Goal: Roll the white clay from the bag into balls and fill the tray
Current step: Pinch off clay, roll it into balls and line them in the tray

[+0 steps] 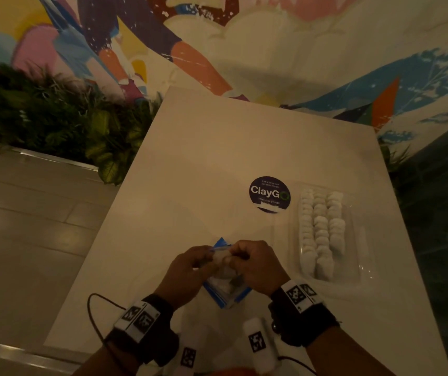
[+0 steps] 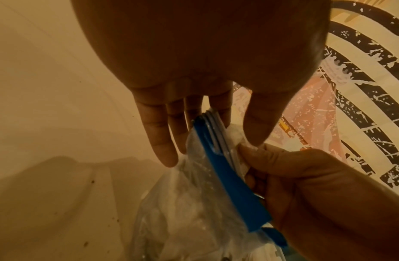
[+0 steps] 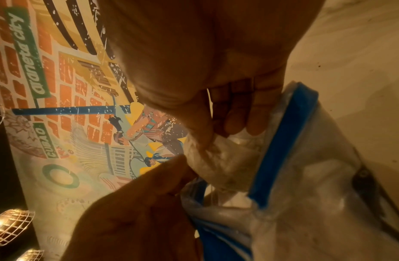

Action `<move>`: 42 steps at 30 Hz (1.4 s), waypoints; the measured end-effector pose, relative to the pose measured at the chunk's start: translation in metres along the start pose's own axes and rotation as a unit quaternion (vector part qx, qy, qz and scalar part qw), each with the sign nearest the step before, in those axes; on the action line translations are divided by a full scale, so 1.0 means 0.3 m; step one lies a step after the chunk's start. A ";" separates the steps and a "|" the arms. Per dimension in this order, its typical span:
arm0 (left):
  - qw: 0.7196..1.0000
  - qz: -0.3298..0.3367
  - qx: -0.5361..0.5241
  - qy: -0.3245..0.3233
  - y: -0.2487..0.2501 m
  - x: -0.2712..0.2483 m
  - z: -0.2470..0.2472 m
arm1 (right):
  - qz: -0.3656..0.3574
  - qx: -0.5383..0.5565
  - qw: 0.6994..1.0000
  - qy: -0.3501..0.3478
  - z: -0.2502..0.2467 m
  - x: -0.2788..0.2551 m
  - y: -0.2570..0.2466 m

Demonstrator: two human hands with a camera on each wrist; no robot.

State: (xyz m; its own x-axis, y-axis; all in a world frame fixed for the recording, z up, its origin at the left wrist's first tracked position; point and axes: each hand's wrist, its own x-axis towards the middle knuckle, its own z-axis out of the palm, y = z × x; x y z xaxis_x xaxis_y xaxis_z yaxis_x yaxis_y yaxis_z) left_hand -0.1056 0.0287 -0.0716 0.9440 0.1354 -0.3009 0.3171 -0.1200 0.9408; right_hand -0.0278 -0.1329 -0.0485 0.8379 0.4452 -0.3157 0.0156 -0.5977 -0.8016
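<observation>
A clear zip bag (image 1: 226, 290) with a blue strip is held upright above the white table (image 1: 217, 158), near its front edge. White clay (image 2: 189, 217) shows as lumps through the plastic. My left hand (image 1: 207, 256) pinches the bag's top between thumb and fingers (image 2: 163, 141). My right hand (image 1: 236, 255) pinches the opposite lip of the bag (image 3: 218, 159), thumb against fingers. To the right lies a clear plastic tray (image 1: 355, 270) holding rows of white clay balls (image 1: 321, 229).
A round dark ClayGo sticker (image 1: 269, 194) is stuck on the table left of the tray. Two white tagged devices (image 1: 258, 346) and a black cable (image 1: 92, 318) lie at the front edge. Green plants (image 1: 54, 118) and a painted wall stand behind the table.
</observation>
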 end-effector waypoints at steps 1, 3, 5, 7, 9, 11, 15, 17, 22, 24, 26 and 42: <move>1.000 0.014 0.025 -0.006 -0.001 0.002 0.002 | 0.004 0.006 1.000 0.000 0.001 0.000 -0.001; 0.997 0.030 0.070 -0.001 -0.006 0.006 0.003 | 0.011 0.022 1.000 -0.003 0.002 0.001 -0.002; 0.995 0.037 0.089 0.012 -0.014 0.013 0.001 | 0.011 0.033 0.999 0.000 0.001 0.001 -0.002; 0.994 0.034 0.103 0.010 -0.015 0.016 0.000 | 0.000 0.046 0.999 0.002 -0.002 -0.001 0.000; 0.994 0.037 0.098 0.010 -0.014 0.015 -0.003 | -0.007 0.059 0.998 -0.005 -0.004 -0.003 0.003; 0.996 0.038 0.086 0.010 -0.018 0.014 -0.005 | -0.004 0.053 0.999 -0.011 -0.004 -0.007 0.003; 0.997 0.028 0.071 0.014 -0.023 0.016 -0.002 | 0.012 0.047 0.999 0.001 0.000 -0.004 0.005; 0.997 0.032 0.071 0.014 -0.027 0.018 0.000 | 0.017 0.039 0.999 -0.001 0.004 -0.001 0.007; 0.998 0.014 0.061 0.030 -0.011 0.013 -0.001 | 0.026 0.010 1.000 -0.001 0.001 -0.003 0.005; 0.996 0.016 0.073 0.046 0.002 0.009 0.001 | 0.025 -0.057 0.998 -0.013 -0.006 -0.003 -0.005; 0.994 0.023 0.088 0.065 0.009 0.012 0.001 | 0.020 -0.153 0.986 -0.060 -0.011 -0.002 -0.017; 0.990 0.028 0.114 0.073 0.018 0.004 -0.006 | 0.033 -0.241 0.964 -0.107 0.033 -0.012 -0.007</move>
State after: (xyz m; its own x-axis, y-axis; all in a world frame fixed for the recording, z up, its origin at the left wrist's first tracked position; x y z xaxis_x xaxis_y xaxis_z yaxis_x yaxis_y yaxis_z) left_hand -0.1029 0.0299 -0.0667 0.9428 0.2609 -0.2073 0.2922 -0.3481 0.8908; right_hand -0.0362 -0.1267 -0.0506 0.7145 0.4929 -0.4965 0.2613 -0.8463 -0.4642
